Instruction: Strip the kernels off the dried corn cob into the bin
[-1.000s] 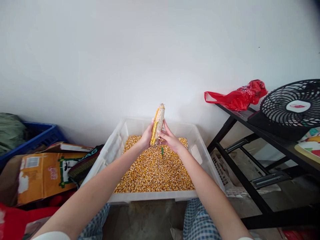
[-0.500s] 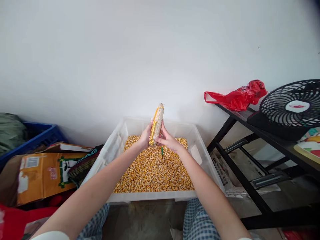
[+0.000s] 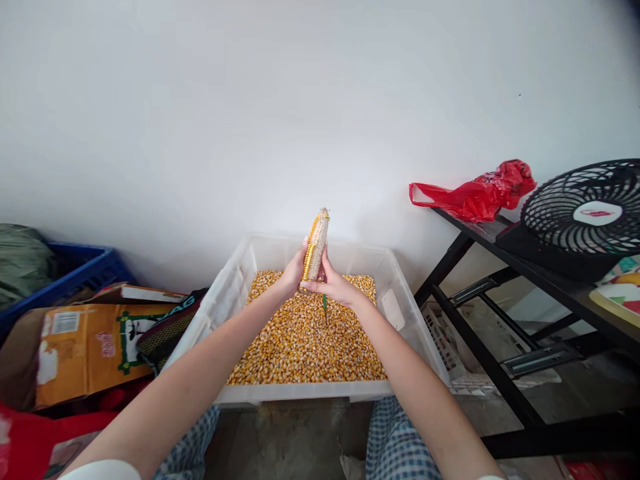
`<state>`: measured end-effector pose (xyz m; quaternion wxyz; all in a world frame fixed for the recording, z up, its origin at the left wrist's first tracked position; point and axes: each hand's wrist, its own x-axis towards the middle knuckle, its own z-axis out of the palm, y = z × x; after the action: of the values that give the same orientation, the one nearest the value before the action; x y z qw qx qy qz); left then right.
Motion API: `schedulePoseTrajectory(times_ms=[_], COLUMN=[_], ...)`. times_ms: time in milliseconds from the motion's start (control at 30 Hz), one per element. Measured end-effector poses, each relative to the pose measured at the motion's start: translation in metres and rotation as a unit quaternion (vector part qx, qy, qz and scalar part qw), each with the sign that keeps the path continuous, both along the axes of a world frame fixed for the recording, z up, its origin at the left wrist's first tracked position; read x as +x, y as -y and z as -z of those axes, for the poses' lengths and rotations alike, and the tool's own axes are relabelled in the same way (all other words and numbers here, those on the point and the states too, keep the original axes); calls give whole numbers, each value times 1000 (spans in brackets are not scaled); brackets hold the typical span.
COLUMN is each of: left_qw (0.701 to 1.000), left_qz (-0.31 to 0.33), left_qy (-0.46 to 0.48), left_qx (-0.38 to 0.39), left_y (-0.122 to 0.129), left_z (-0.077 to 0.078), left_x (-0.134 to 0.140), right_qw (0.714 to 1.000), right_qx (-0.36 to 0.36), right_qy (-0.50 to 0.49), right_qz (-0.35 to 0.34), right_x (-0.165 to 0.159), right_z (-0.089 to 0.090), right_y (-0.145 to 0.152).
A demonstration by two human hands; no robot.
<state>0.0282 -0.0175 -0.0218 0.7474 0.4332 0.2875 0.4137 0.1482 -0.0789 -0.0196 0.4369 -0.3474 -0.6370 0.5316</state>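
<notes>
Both hands hold a corn cob (image 3: 317,243) upright and slightly tilted above the bin, its left side bearing yellow kernels and its right side stripped pale. My left hand (image 3: 294,272) wraps the cob's left side with its fingers partly hidden behind it. On the right, my right hand (image 3: 335,283) grips the lower part, its thumb across the cob's base. Loose corn kernels (image 3: 310,347) fill the translucent plastic bin (image 3: 300,393) beneath. A thin tool with a green handle (image 3: 325,303) stands in the kernels just below my right hand.
To the right, a black table (image 3: 480,233) carries a red plastic bag (image 3: 475,193) and a black fan (image 3: 590,207). At left lie a cardboard box (image 3: 95,353) and a blue crate (image 3: 107,263). The white wall (image 3: 300,113) rises behind the bin.
My right thumb has moved down and across to the cob's lower end. The cob remains held by both hands in nearly the same place.
</notes>
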Motion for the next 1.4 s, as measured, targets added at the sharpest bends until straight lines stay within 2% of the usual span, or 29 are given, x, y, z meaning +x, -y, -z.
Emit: schedulePoseTrajectory(times_ms=[100, 200, 400, 567, 833, 933, 1033, 1100, 1200, 1400], left_qw=[999, 1000, 999, 1000, 1000, 1000, 999, 999, 1000, 1000], left_qz=[33, 25, -10, 16, 2, 3, 31, 39, 18, 7], left_qy=[-6, 12, 41, 7, -16, -13, -6, 0, 0, 1], left_qx=[-11, -9, -2, -20, -19, -14, -15, -17, -16, -8], left_y=[-2, -1, 1, 1, 3, 1, -3, -4, -5, -1], left_z=[0, 0, 2, 3, -1, 0, 3, 5, 6, 2], left_x=[-3, -1, 6, 2, 1, 0, 0, 0, 2, 3], right_qw=[1000, 999, 998, 999, 999, 998, 997, 997, 998, 999], right_qx=[-25, -38, -9, -5, 12, 18, 4, -8, -5, -3], right_qy=[-4, -2, 37, 40, 53, 65, 72, 64, 40, -1], right_qz=[-10, -18, 53, 26, 6, 17, 24, 36, 58, 35], right_x=[4, 2, -10, -4, -1, -1, -3, -6, -11, -10], right_z=[-6, -5, 10, 10, 9, 7, 6, 8, 11, 13], right_y=[2, 2, -3, -4, -5, -3, -1, -1, -3, -4])
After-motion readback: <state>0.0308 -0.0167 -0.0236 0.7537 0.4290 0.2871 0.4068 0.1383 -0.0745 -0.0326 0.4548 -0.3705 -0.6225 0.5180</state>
